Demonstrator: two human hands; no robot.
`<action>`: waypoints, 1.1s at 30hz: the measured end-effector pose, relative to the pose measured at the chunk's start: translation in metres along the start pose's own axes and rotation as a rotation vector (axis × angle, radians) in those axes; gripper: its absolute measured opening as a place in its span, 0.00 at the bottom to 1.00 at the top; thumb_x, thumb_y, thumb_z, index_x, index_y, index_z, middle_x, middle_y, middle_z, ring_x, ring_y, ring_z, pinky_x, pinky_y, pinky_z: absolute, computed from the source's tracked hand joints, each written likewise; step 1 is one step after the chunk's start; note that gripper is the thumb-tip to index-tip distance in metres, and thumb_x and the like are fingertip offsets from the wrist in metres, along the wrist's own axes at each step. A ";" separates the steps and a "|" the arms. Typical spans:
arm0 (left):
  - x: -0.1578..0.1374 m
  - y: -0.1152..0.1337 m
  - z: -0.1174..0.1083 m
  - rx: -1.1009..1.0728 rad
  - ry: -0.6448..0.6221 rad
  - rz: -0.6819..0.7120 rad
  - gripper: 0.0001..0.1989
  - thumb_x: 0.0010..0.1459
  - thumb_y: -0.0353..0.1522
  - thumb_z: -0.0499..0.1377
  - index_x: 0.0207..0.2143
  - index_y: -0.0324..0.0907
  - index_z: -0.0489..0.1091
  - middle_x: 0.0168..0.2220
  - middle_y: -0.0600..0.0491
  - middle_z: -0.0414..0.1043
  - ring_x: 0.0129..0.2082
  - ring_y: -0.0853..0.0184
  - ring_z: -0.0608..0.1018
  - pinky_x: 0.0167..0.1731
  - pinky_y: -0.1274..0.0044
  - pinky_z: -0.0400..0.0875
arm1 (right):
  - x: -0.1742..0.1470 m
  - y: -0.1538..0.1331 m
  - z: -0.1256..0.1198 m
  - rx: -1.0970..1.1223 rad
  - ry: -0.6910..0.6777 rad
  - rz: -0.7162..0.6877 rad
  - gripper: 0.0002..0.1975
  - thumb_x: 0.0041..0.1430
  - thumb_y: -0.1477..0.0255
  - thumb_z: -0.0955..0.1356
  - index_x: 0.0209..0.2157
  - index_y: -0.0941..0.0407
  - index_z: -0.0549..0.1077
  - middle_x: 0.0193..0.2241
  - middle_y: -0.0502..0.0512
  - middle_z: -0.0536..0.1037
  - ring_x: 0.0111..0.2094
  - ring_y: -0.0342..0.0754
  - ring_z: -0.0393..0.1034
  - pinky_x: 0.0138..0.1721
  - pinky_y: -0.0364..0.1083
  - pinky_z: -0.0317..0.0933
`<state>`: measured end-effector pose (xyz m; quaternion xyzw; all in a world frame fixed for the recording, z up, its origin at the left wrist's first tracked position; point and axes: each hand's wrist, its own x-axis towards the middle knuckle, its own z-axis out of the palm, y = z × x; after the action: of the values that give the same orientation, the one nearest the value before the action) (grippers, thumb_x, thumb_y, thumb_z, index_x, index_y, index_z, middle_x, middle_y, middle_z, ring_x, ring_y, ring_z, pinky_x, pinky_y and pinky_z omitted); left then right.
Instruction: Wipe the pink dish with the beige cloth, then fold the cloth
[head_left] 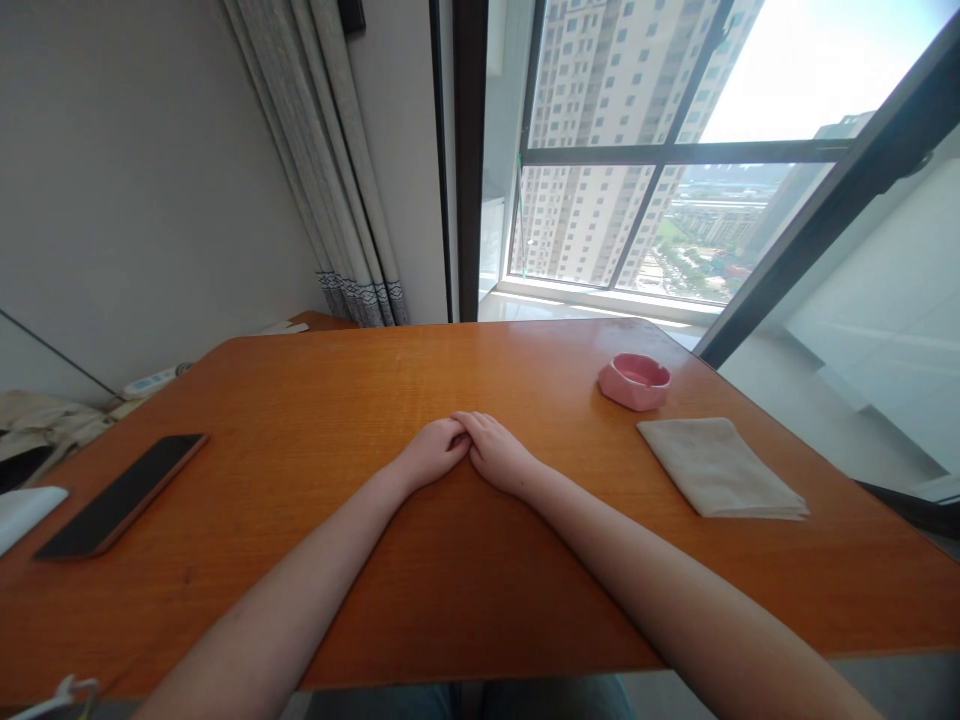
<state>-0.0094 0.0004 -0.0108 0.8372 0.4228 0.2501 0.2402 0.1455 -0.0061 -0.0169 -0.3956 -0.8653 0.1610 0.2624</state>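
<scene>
Near the middle of the wooden table [315,400], my two hands rest together on its surface. My left hand [433,452] has its fingers curled in, partly hidden under the other hand. Across those fingers lie the fingers of my right hand [501,455], held close together and bent down. No object shows between the hands. To the right, a folded beige cloth [716,468] lies flat. Just beyond it stands a pink, angular ashtray [624,388] with notches in its rim.
A long, flat black object with a brown edge [124,495] lies at the left. A white item [28,515] sits at the left edge, and a white cable [64,692] at the near left corner. Past the table are a grey curtain [330,160] and a large window [600,155].
</scene>
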 end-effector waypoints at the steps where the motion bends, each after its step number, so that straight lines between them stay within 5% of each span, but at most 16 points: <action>1: 0.000 0.000 0.000 -0.001 0.000 0.001 0.12 0.58 0.33 0.50 0.35 0.37 0.72 0.35 0.47 0.75 0.34 0.64 0.75 0.36 0.75 0.68 | 0.000 0.000 0.000 0.002 0.002 0.000 0.23 0.55 0.82 0.57 0.53 0.60 0.62 0.49 0.61 0.70 0.50 0.48 0.62 0.54 0.48 0.56; 15: 0.001 0.001 0.000 0.000 -0.004 -0.003 0.12 0.58 0.33 0.50 0.34 0.37 0.72 0.34 0.47 0.75 0.34 0.65 0.75 0.36 0.75 0.67 | -0.001 -0.003 -0.001 0.000 -0.010 0.012 0.25 0.54 0.82 0.58 0.54 0.60 0.62 0.49 0.62 0.70 0.51 0.48 0.62 0.53 0.49 0.57; 20: 0.000 0.000 -0.001 0.013 -0.017 0.024 0.12 0.59 0.32 0.49 0.36 0.39 0.71 0.36 0.49 0.75 0.37 0.65 0.74 0.39 0.75 0.67 | -0.001 0.001 -0.029 -0.142 -0.084 0.026 0.24 0.56 0.78 0.59 0.56 0.60 0.62 0.48 0.62 0.71 0.50 0.50 0.64 0.53 0.49 0.56; 24: -0.001 0.002 -0.003 0.036 -0.041 0.030 0.12 0.58 0.32 0.49 0.37 0.41 0.71 0.37 0.51 0.74 0.38 0.66 0.74 0.40 0.75 0.66 | -0.002 0.032 -0.081 -0.321 0.095 0.269 0.22 0.58 0.75 0.59 0.55 0.59 0.63 0.51 0.63 0.69 0.53 0.53 0.61 0.54 0.50 0.55; 28: -0.002 0.004 -0.005 0.025 -0.051 0.035 0.12 0.59 0.33 0.49 0.37 0.42 0.71 0.38 0.51 0.74 0.38 0.66 0.74 0.41 0.75 0.66 | -0.016 0.068 -0.126 -0.630 0.253 0.685 0.21 0.57 0.72 0.61 0.52 0.60 0.65 0.54 0.66 0.64 0.54 0.60 0.57 0.55 0.58 0.51; 33: -0.002 0.003 -0.005 0.033 -0.042 0.031 0.11 0.59 0.33 0.49 0.37 0.42 0.71 0.38 0.51 0.74 0.38 0.66 0.74 0.40 0.75 0.66 | -0.036 0.099 -0.140 -0.604 0.119 1.040 0.25 0.56 0.64 0.62 0.54 0.61 0.62 0.53 0.70 0.62 0.55 0.65 0.55 0.50 0.61 0.54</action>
<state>-0.0114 -0.0020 -0.0055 0.8527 0.4087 0.2291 0.2311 0.3060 0.0392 0.0362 -0.8321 -0.5497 -0.0069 0.0732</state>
